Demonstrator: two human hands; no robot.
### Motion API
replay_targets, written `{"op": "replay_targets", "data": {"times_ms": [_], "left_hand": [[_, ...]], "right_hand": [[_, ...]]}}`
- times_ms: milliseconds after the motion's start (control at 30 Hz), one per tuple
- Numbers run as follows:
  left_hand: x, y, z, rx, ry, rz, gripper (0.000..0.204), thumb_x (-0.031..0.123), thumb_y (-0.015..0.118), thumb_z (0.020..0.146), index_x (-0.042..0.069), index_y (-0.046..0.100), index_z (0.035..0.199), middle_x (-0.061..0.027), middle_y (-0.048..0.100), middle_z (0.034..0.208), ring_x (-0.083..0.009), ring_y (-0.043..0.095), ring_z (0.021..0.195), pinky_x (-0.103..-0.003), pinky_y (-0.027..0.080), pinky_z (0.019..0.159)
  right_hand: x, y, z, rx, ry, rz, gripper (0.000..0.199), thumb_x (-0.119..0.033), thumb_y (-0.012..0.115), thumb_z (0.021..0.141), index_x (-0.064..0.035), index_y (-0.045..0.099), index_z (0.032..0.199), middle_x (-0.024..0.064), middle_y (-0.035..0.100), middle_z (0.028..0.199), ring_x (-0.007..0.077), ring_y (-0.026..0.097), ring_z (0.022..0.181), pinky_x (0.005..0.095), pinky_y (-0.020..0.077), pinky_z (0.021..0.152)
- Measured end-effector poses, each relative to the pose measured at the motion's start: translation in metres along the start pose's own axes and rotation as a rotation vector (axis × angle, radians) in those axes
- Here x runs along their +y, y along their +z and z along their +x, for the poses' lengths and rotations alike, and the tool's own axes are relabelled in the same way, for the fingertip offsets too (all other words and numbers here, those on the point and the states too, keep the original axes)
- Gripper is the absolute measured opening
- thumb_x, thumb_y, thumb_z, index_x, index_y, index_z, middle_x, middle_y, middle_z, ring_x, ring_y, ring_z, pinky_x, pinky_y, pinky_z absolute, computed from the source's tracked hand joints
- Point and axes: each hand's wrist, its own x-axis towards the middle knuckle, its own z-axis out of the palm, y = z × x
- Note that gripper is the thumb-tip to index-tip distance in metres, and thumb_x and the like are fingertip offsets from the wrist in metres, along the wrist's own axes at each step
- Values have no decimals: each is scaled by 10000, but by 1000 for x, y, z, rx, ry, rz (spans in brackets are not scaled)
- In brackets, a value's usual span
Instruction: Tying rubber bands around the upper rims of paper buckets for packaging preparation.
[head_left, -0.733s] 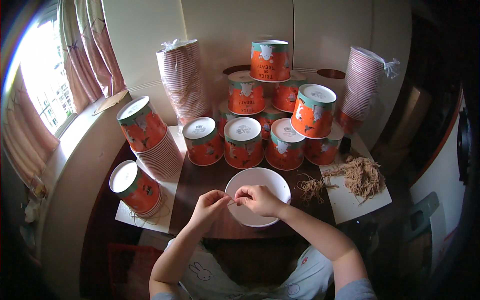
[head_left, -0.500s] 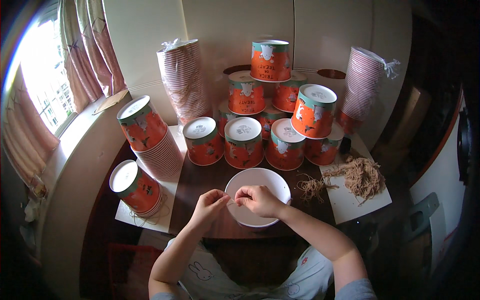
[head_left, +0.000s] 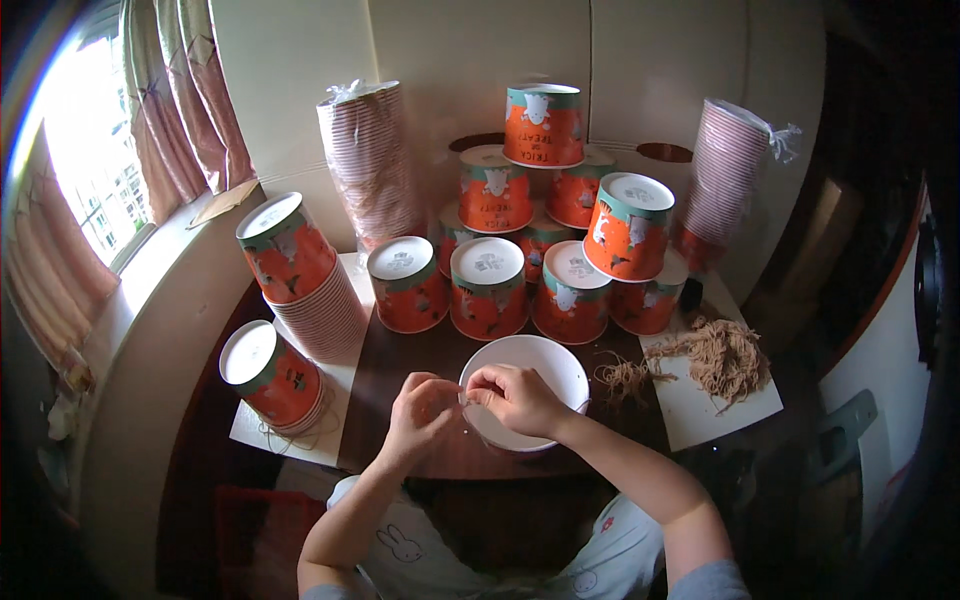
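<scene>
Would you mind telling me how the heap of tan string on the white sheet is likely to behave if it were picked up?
The heap of tan string looks loose and tangled, so it would probably come up floppy, in a clump with strands trailing. It seems light for its bulk. Stray strands already spill off the white sheet, so a push would likely scatter it.

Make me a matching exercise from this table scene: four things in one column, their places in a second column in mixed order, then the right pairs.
Things
1. white bucket
2. pile of brown string
3. orange bucket pyramid
4. wrapped sleeve of striped cups

Places
A. against the wall, left of the pyramid
B. on a white sheet at the table's right
C. at the table's front edge, under both hands
D. at the table's back, behind the white bucket

Pairs: 1-C, 2-B, 3-D, 4-A
</scene>
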Motion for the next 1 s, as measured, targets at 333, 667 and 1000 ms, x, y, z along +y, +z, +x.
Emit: {"op": "replay_targets", "data": {"times_ms": [333,667,1000], "left_hand": [[8,-2,2,63,213,188,187,40,704,611,36,599,766,-69,530,825,-192,517,785,-283,428,671],[-6,-17,14,-160,207,255,146,41,683,621,63,612,747,-53,531,832,-198,501,815,-301,412,721],[-12,-18,18,-426,294,248,124,97,675,640,124,630,752,-30,502,885,-212,449,887,-317,383,800]], "right_hand": [[-8,2,4,-22,-71,36,163,-71,544,801,-35,513,957,82,596,742,176,593,702,289,462,632],[-14,-1,13,145,-64,330,192,-1,485,821,-45,399,987,34,518,763,91,513,721,234,422,665],[-20,-14,15,148,-48,460,134,-30,496,830,-55,436,946,16,511,792,83,517,744,222,426,682]]}}
